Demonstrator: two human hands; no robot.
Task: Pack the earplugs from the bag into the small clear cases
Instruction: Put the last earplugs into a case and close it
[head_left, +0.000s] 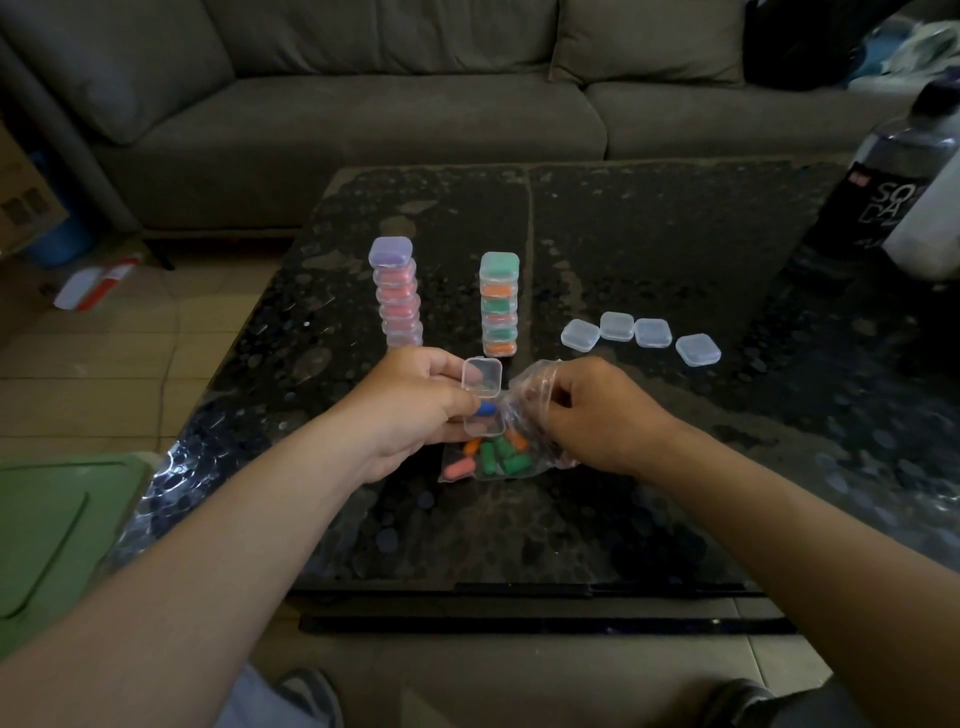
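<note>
My left hand holds a small clear case with its lid up; a blue earplug lies in it. Just right of the case, my right hand has its fingers curled on the top of a clear plastic bag. The bag lies on the dark table and holds several green, orange and pink earplugs. Behind my hands stand two stacks of filled cases, a pink and purple stack and a green and orange stack. Several empty shut cases lie to the right.
A dark bottle and a white object stand at the table's far right. A grey sofa runs behind the table. A green lid lies at the left, and a cardboard box sits on the floor.
</note>
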